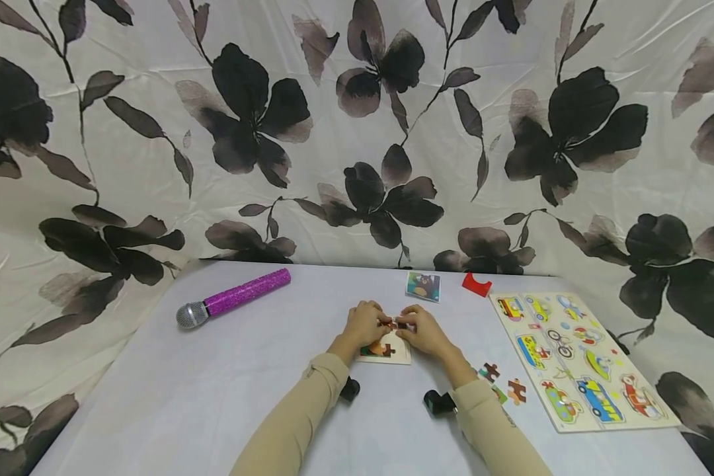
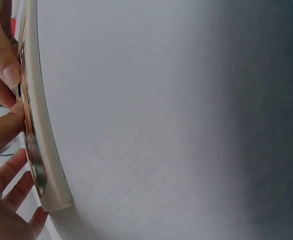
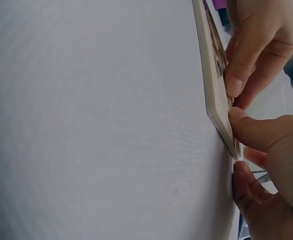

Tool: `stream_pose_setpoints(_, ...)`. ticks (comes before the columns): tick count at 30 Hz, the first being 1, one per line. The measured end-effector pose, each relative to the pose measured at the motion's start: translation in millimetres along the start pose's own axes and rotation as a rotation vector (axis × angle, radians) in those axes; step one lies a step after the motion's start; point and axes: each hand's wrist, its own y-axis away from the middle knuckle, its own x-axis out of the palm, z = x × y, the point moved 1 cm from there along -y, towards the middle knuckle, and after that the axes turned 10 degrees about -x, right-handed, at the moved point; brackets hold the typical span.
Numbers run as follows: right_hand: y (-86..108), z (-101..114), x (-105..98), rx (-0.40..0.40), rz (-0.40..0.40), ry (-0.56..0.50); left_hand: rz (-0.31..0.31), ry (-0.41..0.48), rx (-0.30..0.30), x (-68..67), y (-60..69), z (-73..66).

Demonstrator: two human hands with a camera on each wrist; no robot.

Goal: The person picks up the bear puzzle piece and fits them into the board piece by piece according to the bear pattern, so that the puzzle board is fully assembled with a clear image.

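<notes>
A small wooden jigsaw board (image 1: 400, 357) lies on the table between the two hands, its picture partly filled with orange and green pieces. My left hand (image 1: 365, 325) is over its left side, thumb and forefinger pinching a jigsaw piece close to the board's surface. From the other side my right hand (image 1: 425, 330) pinches at a small dark jigsaw piece (image 1: 401, 324) near the board's upper part. Both thumbs almost meet there. In the right wrist view the board (image 3: 210, 75) shows edge-on; fingers hide most of the pieces.
Loose jigsaw pieces (image 1: 517, 391) lie beside the right forearm. A picture card (image 1: 423, 286) and a red cutout (image 1: 476, 285) are beyond the hands. A vehicle puzzle board (image 1: 589, 363) is at right, a purple glittery microphone (image 1: 238, 295) at left.
</notes>
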Motion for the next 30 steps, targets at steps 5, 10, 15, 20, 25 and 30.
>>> stream_pose_setpoints(5, -1.5, 0.6, 1.7, -0.039, 0.016, 0.019, -0.019, -0.035, 0.039, -0.5, 1.2, 0.2)
stream_pose_setpoints(10, -1.7, 3.2, 1.4, -0.021, 0.030, 0.018, -0.031, -0.073, 0.055, 0.9, 0.5, 1.6)
stream_pose_setpoints(15, -3.3, 5.8, 1.4, -0.012, 0.036, 0.036, -0.035, -0.075, 0.059, -0.6, 0.3, 2.4)
stream_pose_setpoints(20, -5.7, 8.3, 1.6, -0.028, 0.044, 0.028, -0.040, -0.074, 0.069, -3.4, 1.9, 2.8)
stream_pose_setpoints(25, -7.2, 8.6, 2.0, -0.041, 0.058, 0.038, -0.046, -0.056, 0.062, -3.9, 2.7, 3.3)
stream_pose_setpoints(30, -5.9, 7.6, 3.3, -0.037, 0.073, 0.058, -0.046, -0.058, 0.066, -4.2, 3.6, 2.6)
